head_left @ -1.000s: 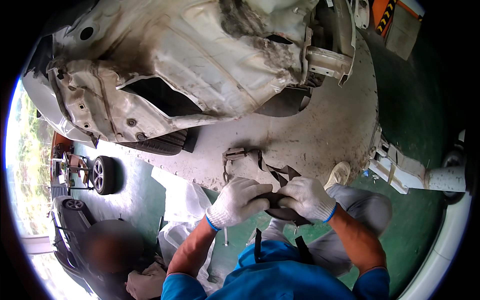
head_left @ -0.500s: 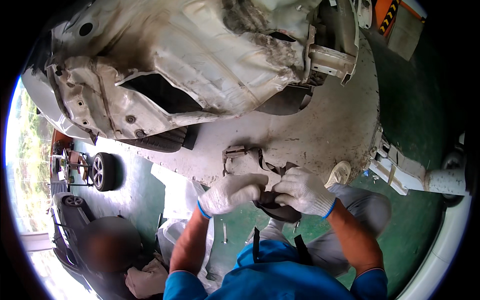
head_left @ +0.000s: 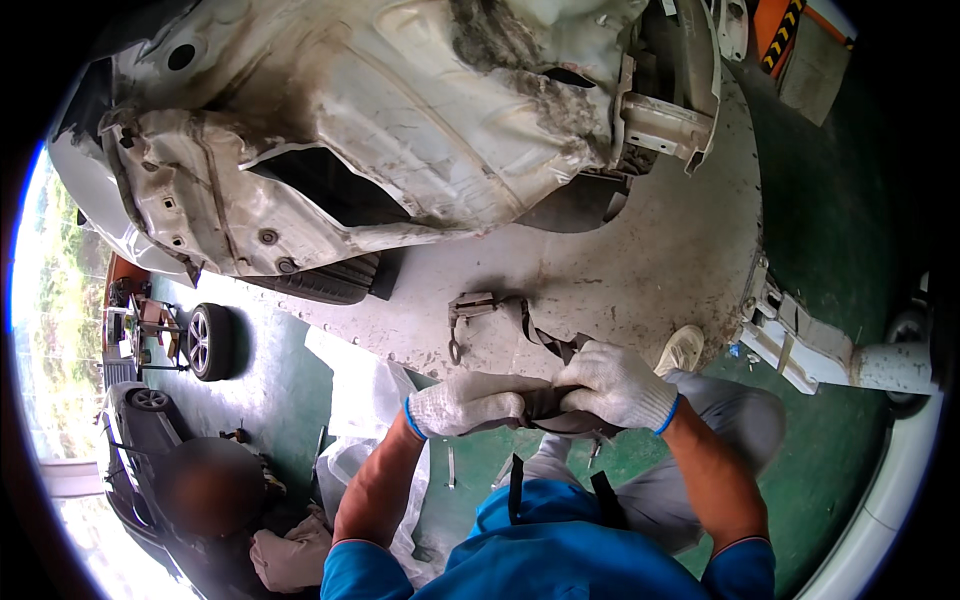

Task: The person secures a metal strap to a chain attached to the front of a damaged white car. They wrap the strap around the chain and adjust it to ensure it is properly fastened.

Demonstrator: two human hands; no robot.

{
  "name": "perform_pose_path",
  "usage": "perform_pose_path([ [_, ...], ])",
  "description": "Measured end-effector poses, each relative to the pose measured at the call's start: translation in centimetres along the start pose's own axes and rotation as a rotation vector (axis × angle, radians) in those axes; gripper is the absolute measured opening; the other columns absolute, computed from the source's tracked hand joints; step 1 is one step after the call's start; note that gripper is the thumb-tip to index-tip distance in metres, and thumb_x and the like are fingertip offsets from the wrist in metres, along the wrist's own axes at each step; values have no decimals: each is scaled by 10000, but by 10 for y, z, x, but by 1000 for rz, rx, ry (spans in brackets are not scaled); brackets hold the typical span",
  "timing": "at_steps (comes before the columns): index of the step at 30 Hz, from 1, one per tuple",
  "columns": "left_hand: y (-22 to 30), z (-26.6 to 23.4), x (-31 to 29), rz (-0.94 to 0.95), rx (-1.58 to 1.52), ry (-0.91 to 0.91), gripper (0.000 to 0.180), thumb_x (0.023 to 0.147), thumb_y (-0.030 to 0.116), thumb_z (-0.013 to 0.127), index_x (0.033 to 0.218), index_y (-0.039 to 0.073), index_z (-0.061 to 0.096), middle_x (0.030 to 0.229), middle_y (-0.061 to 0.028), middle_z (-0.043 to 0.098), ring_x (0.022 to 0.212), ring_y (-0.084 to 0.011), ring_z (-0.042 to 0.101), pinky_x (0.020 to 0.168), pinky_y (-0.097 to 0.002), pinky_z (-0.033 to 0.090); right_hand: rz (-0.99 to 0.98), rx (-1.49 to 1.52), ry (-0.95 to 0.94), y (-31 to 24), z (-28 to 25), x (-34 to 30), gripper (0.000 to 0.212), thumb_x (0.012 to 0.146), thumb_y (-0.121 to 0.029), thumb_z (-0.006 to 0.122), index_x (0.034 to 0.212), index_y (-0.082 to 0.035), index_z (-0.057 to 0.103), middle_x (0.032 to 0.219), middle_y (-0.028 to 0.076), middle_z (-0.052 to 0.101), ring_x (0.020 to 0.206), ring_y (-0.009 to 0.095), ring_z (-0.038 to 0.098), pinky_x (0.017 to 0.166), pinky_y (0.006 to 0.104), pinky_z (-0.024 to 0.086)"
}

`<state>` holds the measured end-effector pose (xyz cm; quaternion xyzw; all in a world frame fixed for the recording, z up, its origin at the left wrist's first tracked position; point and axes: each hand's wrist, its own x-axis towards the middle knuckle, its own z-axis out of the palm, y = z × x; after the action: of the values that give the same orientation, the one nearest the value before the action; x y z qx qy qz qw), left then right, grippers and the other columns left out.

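Observation:
In white knit gloves with blue cuffs, both my hands work on a dark webbing strap [head_left: 545,405], held bunched between them in front of my body. My left hand [head_left: 466,402] is closed on the left part of the strap, its fingers pointing right. Closed as well, my right hand [head_left: 618,387] grips the strap at its right part. From near the right hand the strap runs twisted up onto the pale platform [head_left: 690,240]. There it meets a worn metal buckle [head_left: 473,304] with a hook [head_left: 455,350] hanging from it.
A cut, dirty white car body section [head_left: 400,130] fills the far side, above the platform. A metal arm [head_left: 800,340] juts out at right. Plastic sheeting [head_left: 365,390] lies at left, beyond it a wheel [head_left: 208,342]. Another person [head_left: 290,550] is at lower left.
My left hand has come down slightly and closed on the strap, fingers now lower. The strap's hanging loop has been drawn up and gathered between my hands.

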<state>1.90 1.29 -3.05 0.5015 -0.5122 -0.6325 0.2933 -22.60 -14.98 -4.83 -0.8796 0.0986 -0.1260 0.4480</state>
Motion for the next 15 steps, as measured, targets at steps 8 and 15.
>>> perform_pose_path([
  [8, 8, 19, 13, -13, -81, 88, 529, 1100, 372, 573, 1444, -28, 599, 1266, -172, 719, 1140, -225, 675, 1015, -352, 527, -36, -45, 38, -3, 4, -4, 222, 777, -202, 824, 946, -84, 743, 905, 103, 716, 913, 336, 672, 827, 458, 550],
  [15, 18, 24, 9, -8, -64, 146, 444, 1109, 254, 561, 1435, -46, 581, 1313, -173, 704, 1210, -216, 652, 1056, -355, 505, -29, 3, 57, -1, -10, 1, 264, 748, -228, 844, 949, -88, 746, 893, 91, 713, 893, 327, 671, 820, 446, 551],
])
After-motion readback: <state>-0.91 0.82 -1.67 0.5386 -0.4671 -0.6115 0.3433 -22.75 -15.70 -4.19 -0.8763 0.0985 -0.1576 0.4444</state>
